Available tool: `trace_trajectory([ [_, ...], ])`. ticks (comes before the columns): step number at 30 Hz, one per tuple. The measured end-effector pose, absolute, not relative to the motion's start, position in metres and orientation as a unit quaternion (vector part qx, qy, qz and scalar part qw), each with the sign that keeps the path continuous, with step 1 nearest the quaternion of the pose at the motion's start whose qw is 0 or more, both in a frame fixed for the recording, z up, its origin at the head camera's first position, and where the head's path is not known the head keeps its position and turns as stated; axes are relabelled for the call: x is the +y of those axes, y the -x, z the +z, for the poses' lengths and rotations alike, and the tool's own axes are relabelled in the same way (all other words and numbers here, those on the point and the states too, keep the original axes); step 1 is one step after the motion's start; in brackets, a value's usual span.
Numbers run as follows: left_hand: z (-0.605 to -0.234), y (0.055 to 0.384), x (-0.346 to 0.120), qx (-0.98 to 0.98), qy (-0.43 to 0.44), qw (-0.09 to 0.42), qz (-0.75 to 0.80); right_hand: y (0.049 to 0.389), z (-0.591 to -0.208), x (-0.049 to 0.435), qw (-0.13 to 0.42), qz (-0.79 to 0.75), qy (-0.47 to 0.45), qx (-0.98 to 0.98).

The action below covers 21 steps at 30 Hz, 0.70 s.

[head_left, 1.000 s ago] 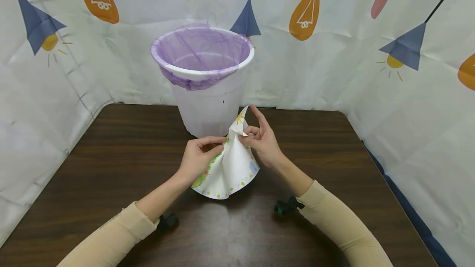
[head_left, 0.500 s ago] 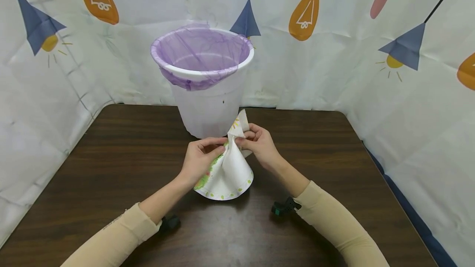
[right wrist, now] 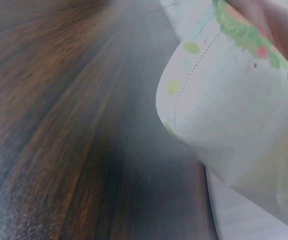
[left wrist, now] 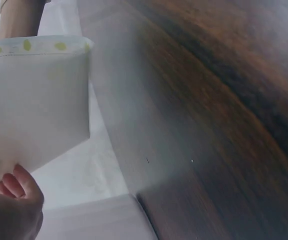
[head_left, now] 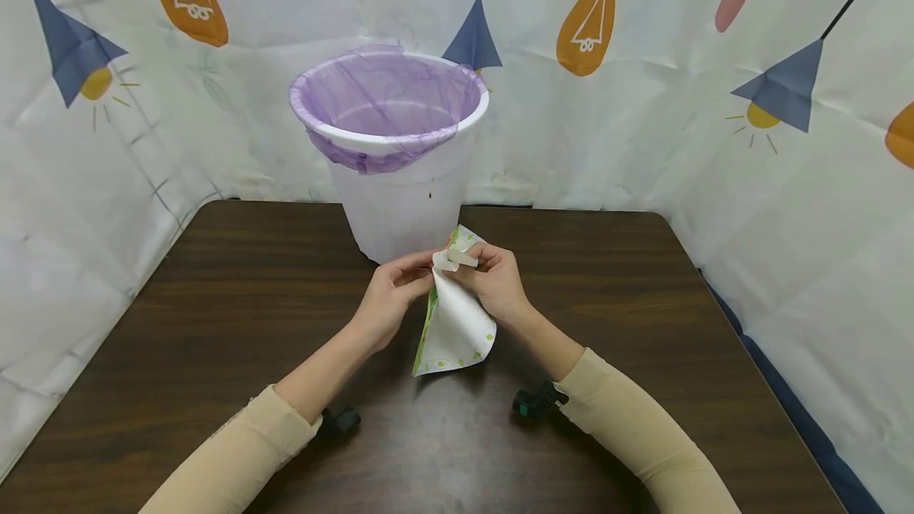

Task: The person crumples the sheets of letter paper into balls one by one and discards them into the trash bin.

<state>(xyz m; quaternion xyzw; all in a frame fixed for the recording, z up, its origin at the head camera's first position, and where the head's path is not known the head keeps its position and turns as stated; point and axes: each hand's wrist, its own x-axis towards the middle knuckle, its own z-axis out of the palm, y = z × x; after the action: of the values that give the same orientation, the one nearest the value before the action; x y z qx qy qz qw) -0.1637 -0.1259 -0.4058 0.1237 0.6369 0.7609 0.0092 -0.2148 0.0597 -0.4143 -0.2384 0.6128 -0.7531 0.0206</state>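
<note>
A sheet of white paper (head_left: 457,331) with a printed border of green dots and leaves is bunched at its middle, in front of the bin. My left hand (head_left: 385,296) pinches its left side near the bunched part. From the other side, my right hand (head_left: 498,280) grips the paper, with a crumpled fold standing up between the hands. Below them the lower part flares out over the table. In the left wrist view the paper (left wrist: 38,105) hangs broad and smooth above the fingers. Faint ruled lines show on the paper (right wrist: 234,95) in the right wrist view.
A white waste bin (head_left: 407,205) lined with a purple bag (head_left: 385,97) stands just behind the hands, at the back of the dark wooden table (head_left: 607,292). A white curtain (head_left: 643,125) printed with lamps and bulbs surrounds the table.
The hands have drawn closer together and the paper is more tightly bunched. Its top has folded down and the lower part has turned and narrowed. My right index finger has curled in.
</note>
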Motion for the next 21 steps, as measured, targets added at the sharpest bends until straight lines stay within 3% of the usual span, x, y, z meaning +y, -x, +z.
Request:
trace_trajectory([
  [7,-0.4053,0.1643,-0.1274,0.621,-0.156,0.039,0.768,0.2182,-0.4156,0.0631,0.005,-0.751,0.274,0.601],
  [21,-0.3970,0.1675,-0.1288,0.686,-0.160,-0.023,0.709,0.2172,-0.4176,0.0620,-0.032,-0.727,0.314,0.609],
])
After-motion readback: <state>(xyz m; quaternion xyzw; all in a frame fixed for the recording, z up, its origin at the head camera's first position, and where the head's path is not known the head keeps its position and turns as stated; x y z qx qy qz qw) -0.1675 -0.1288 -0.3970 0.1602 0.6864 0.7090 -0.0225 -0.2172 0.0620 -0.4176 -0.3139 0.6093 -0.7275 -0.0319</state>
